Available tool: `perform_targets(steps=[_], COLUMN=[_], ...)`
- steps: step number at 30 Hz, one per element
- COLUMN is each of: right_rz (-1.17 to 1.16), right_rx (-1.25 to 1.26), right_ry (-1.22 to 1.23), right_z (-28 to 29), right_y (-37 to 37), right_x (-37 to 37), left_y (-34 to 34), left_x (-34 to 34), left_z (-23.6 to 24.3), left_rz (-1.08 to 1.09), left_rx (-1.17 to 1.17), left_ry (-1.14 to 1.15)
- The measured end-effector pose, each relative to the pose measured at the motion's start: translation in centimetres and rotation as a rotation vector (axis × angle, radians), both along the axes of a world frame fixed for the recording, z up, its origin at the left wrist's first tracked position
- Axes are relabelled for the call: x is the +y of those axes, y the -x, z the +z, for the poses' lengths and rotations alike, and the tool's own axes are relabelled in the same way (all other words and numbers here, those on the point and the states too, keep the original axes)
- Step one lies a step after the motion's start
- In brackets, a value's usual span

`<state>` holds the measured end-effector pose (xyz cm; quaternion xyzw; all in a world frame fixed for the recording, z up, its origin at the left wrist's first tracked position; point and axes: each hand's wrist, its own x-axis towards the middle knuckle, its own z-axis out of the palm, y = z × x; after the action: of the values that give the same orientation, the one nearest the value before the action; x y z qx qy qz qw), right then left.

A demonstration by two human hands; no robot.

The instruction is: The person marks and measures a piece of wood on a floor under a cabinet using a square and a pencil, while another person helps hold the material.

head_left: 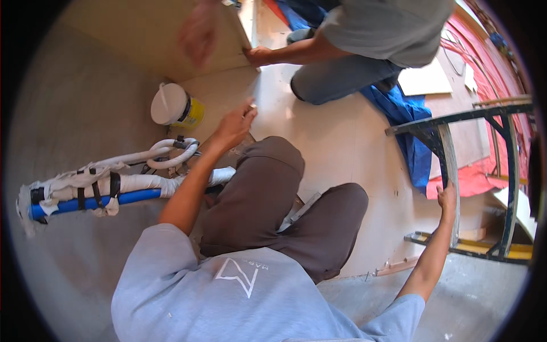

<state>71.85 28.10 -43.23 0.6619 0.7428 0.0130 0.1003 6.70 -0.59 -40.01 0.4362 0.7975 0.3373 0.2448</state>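
My right hand (448,196) is wrapped round a rail of the stepladder (450,154), which stands at the right with dark and yellow parts. Over my raised knee, my left hand (232,126) is closed in front of me. A small pale tip shows at its fingers, but what it holds, if anything, is too small to name. Nearest to that hand are a white-lidded bucket (170,104) and a coil of white wrapped hose (176,151).
A co-worker kneels ahead, one hand (259,56) at the edge of a large tan panel (131,34), the other blurred. White-wrapped and blue pipes (131,195) jut from the left wall. Blue tarp (413,142) and pink sheeting (467,186) lie at the right.
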Motion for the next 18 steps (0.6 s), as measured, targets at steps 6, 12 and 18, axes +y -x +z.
perform_targets(steps=[6,12,18], right_rz=[0.007,0.084,0.047], right_rx=[0.078,0.056,0.005], right_ry=[0.061,0.064,0.063], right_z=[0.3,1.1,1.2], right_y=[0.2,2.0,0.7], right_x=[-0.4,-0.8,-1.0], left_y=[0.6,0.4,-3.2], left_x=[0.5,3.4,10.7], left_z=[-16.8,-22.8,-22.5], left_rz=[0.013,-0.144,-0.287], left_rx=[-0.194,0.011,0.194], left_ry=[0.318,0.39,0.344])
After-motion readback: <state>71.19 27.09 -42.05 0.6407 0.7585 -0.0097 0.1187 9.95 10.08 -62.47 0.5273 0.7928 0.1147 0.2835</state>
